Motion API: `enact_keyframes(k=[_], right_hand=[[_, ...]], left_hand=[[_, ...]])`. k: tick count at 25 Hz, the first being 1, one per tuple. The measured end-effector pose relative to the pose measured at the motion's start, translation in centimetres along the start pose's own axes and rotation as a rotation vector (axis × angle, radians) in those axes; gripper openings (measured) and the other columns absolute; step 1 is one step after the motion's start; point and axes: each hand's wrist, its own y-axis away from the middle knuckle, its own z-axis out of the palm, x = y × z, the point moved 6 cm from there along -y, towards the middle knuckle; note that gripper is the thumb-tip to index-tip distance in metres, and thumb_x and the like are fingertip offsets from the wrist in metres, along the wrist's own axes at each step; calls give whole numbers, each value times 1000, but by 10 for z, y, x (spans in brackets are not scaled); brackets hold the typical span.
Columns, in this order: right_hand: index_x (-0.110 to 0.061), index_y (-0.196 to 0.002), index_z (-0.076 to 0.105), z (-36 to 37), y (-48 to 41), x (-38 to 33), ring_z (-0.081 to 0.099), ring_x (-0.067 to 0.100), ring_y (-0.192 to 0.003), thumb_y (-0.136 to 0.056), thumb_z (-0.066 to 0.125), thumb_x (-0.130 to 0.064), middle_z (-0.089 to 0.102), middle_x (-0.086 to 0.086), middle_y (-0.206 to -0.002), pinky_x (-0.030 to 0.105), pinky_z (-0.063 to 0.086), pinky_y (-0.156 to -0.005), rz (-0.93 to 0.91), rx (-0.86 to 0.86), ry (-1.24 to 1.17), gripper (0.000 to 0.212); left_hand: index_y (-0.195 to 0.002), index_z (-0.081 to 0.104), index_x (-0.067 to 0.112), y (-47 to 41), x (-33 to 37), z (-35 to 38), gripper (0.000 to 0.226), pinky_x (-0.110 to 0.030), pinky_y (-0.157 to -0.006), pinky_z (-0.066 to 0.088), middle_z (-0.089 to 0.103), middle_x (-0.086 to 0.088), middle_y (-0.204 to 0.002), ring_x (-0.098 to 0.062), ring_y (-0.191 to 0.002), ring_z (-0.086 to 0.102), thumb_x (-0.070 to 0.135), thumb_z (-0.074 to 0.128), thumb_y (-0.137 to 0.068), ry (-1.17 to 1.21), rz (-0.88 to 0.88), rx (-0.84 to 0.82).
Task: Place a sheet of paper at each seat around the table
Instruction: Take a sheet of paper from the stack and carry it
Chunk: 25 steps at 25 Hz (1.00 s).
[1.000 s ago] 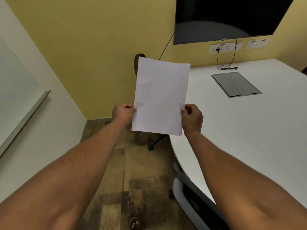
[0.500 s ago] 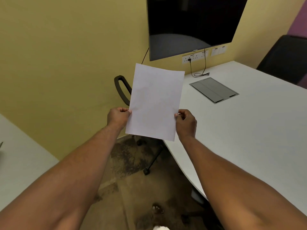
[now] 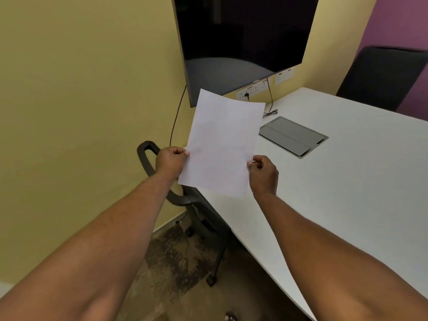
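Holding the sheet of paper (image 3: 222, 144) up off the bench (image 3: 347, 193), I have the left hand (image 3: 171, 161) pinched on its left edge and the right hand (image 3: 262, 173) pinched on its right edge, both low on the sheet. It hangs in the air between the two hands, its lower corner over the bench's near edge — not yet laid down.

What worries me is the upper part of the sheet: it stands unsupported beyond my hands, so I judge a quick lowering could let it fold or catch air and slide. Just below the left hand is a chair (image 3: 185, 198) tucked against the bench; if I set the sheet too close to that edge, I expect it could slip off toward the floor. Beyond the right hand sits a grey cable hatch (image 3: 293, 135) — paper laid over it would lie unevenly. Releasing one hand before the other could also skew it.
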Motion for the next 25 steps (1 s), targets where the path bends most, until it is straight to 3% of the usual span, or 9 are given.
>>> enact_keyframes(k=[6,9,13,19,22,25], right_hand=[[-30,-90,64,43,-54,16,58,-8,-67,-91,67,-16,65,-15,-73,8,40,-61,76,64,25,14],[-30,-90,64,59,-74,31,58,-10,-68,-91,67,-15,65,-14,-74,5,39,-59,108,116,35,15],[-28,-88,65,76,-93,64,57,-9,-65,-90,68,-13,64,-13,-71,3,39,-58,192,234,64,15],[-26,-89,65,113,-101,111,59,-12,-69,-90,68,-9,64,-19,-74,0,38,-59,364,428,83,17],[-27,-88,64,132,-103,137,60,-15,-71,-90,67,-9,65,-20,-75,0,39,-59,434,507,87,19],[-24,-90,66,146,-108,166,59,-19,-72,-91,66,-8,65,-20,-76,-1,38,-60,506,548,91,16]], left_hand=[[-74,69,26,-101,11,34,15,-26,-79,48,68,11,-82,-16,-84,63,27,74,-88,-17,41,-96],[-74,70,25,-146,5,62,14,-26,-80,48,69,10,-85,-17,-87,63,26,74,-88,-48,53,-173],[-68,69,25,-204,-5,114,19,-22,-67,45,68,13,-78,-15,-81,63,24,76,-86,-86,91,-338],[-87,76,11,-271,-31,178,12,-31,-85,52,74,-1,-92,-20,-89,66,22,75,-87,-158,144,-558],[-92,77,8,-296,-53,209,15,-30,-84,51,74,-6,-95,-21,-85,64,23,74,-88,-196,135,-637],[-91,77,10,-311,-82,236,11,-30,-85,51,73,-4,-93,-27,-94,68,20,73,-88,-210,99,-684]])
